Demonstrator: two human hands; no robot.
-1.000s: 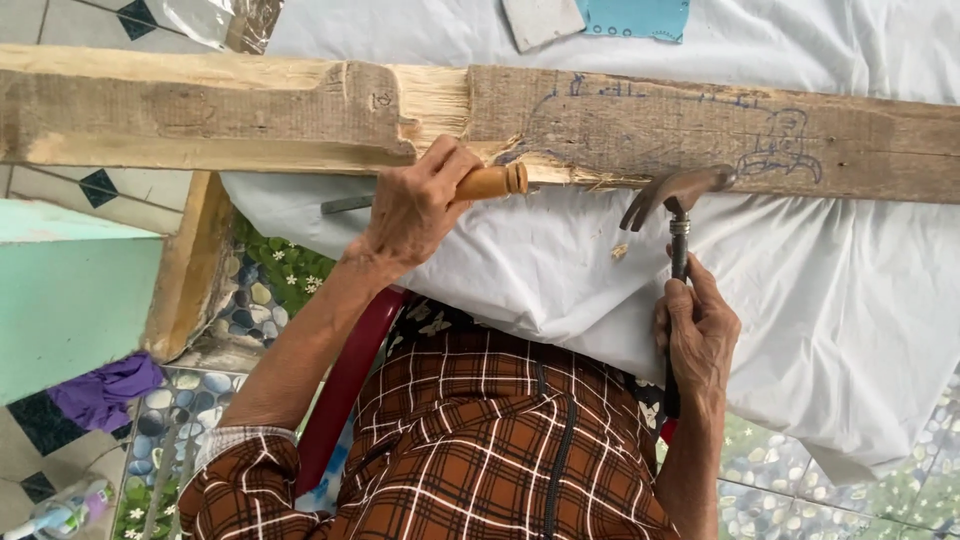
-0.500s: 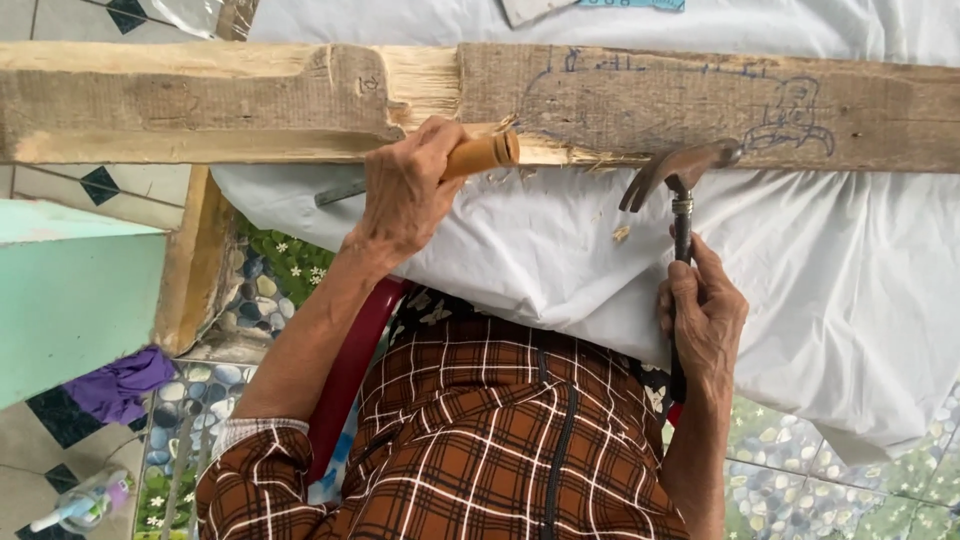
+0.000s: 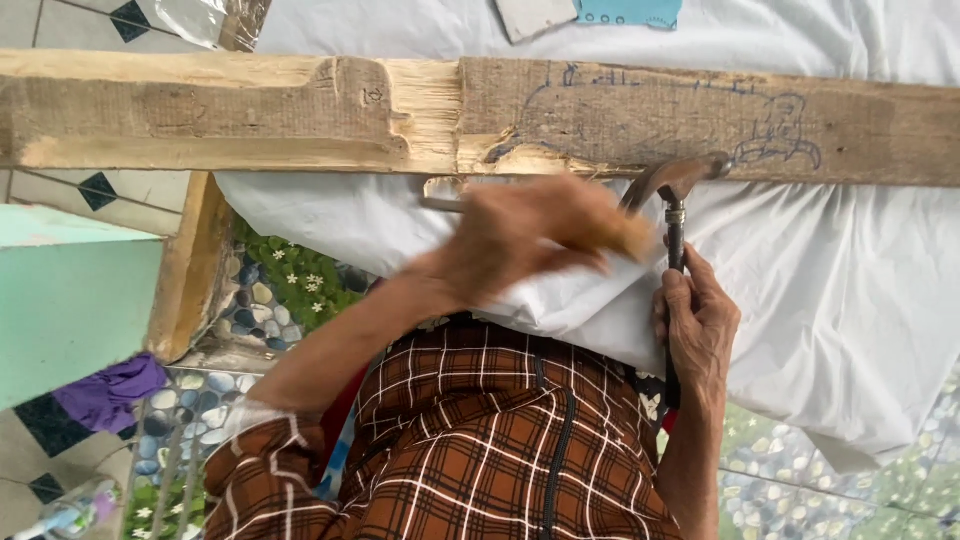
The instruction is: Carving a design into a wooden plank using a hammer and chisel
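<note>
Nearest you is your lap in brown plaid cloth (image 3: pixel 480 440), woven in cream and dark lines. Your right hand (image 3: pixel 697 325) has its grip closed around the dark, slim handle of a hammer (image 3: pixel 676 225), held upright; its brown, curved metal head sits just under the lower edge of the plank. Your left hand (image 3: pixel 525 235) is blurred with motion, fingers curled around a pale wooden tool handle (image 3: pixel 625 238); the grip looks closed on it, though the blur hides the tool's working end.

Beneath both hands lies a wrinkled white sheet (image 3: pixel 830 290), soft and draped. Beyond them runs the long wooden plank (image 3: pixel 250 115), rough and weathered, grey-brown with a freshly cut pale notch near the middle, splintered at its edge. To the right of the notch, blue pen outlines are drawn on the wood.
</note>
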